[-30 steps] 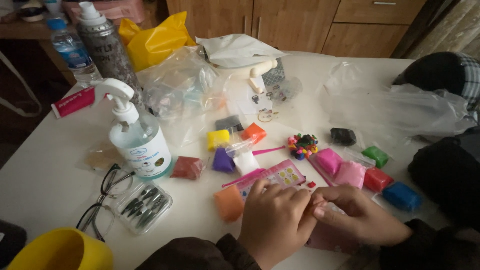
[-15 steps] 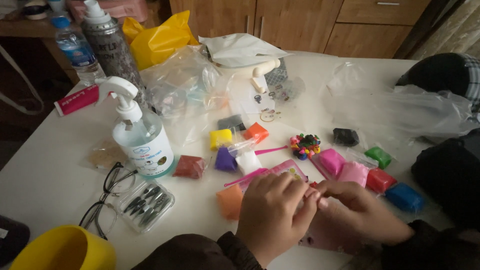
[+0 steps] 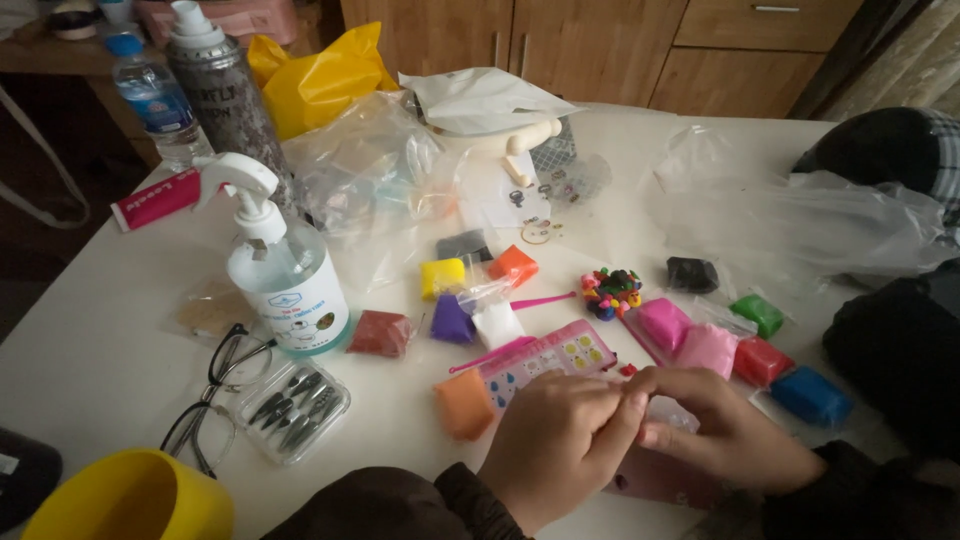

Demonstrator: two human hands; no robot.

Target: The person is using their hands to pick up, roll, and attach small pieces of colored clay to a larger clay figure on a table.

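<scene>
Both hands meet at the table's (image 3: pixel 90 370) near edge, left hand (image 3: pixel 560 445) and right hand (image 3: pixel 735 440) pinching 1 small pale clay piece (image 3: pixel 668 412) between closed fingertips, just right of the orange block (image 3: pixel 463 403), right hand nearer it.

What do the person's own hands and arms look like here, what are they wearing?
Both hands are bare: no gloves, and no rings or watch that I can make out. The left hand comes out of a dark brownish sleeve with a ribbed cuff. The right hand comes out of a dark sleeve of similar look; the light is too dim to tell its exact shade.
</scene>
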